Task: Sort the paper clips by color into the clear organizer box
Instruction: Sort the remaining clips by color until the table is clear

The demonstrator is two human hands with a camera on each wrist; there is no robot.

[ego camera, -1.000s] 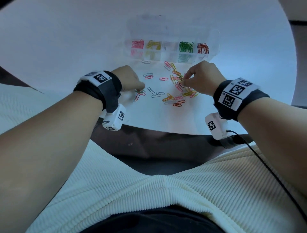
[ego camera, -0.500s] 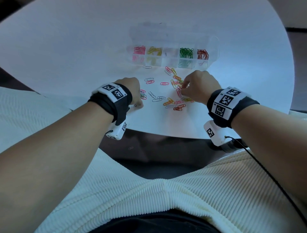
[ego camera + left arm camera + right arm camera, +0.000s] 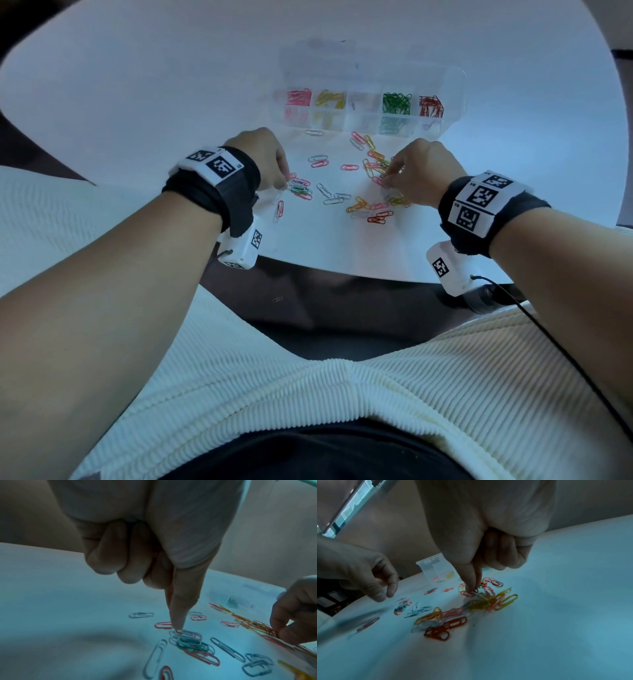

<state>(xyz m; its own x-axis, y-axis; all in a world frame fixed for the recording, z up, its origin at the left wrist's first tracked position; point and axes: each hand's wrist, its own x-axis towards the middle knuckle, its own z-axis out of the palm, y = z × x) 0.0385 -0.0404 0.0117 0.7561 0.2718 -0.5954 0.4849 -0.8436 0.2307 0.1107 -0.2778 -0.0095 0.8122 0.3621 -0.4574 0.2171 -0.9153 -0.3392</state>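
L hand (image 3: 260, 156) sits at the small clip cluster (image 3: 301, 189) on the bench (image 3: 137, 102), further right and farther in than 1 s ago. Thumb and index meet at the tips on a clip at the cluster's far edge; other fingers (image 3: 109, 555) curled. Whether it's actually gripped: can't tell. R hand (image 3: 419, 173) stays over the main pile of paper clips (image 3: 373, 192), tips pinching a pink clip (image 3: 468, 594) that lies on the bench; a second ago it pinched higher up. Clear organizer box (image 3: 455, 102) at far side, w/ pink, yellow, green, red clips in separate compartments, unchanged. Loose clips spread between hands, near of box.
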